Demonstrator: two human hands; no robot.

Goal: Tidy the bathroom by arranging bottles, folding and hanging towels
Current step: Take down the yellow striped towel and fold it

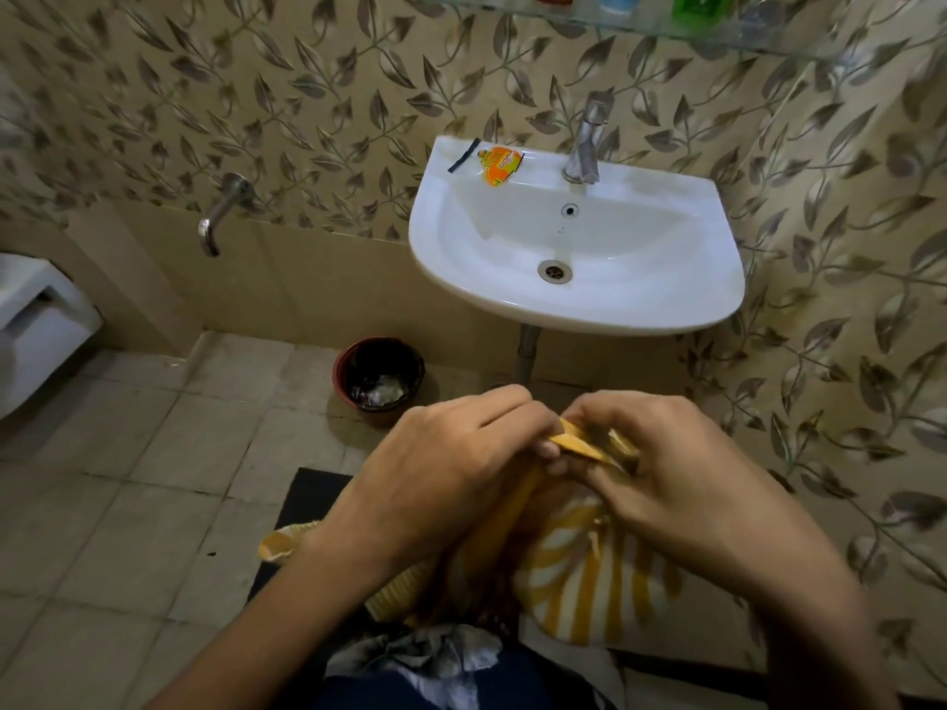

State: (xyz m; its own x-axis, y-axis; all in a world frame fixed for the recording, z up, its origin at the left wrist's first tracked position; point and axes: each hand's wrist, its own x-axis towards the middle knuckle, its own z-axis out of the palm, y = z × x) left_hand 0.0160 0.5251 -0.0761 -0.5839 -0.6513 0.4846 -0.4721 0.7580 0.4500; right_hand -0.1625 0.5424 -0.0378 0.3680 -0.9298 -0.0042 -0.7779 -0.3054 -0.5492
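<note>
A yellow-and-white striped towel [589,571] hangs bunched in front of my body, below the sink. My left hand [440,458] and my right hand [661,463] meet at its top edge, each pinching the yellow hem between fingers and thumb. The towel's lower part droops toward my lap, and one corner sticks out at the left under my left forearm. Several bottles [692,2] stand on a glass shelf [615,23] at the top of the view, cut off by the frame.
A white wall sink [512,294] with a chrome tap [584,146] carries an orange sachet [499,166] and a black strip. A dark red bin [379,376] stands on the tiled floor. A wall spout [218,212] and a toilet [36,320] are at the left.
</note>
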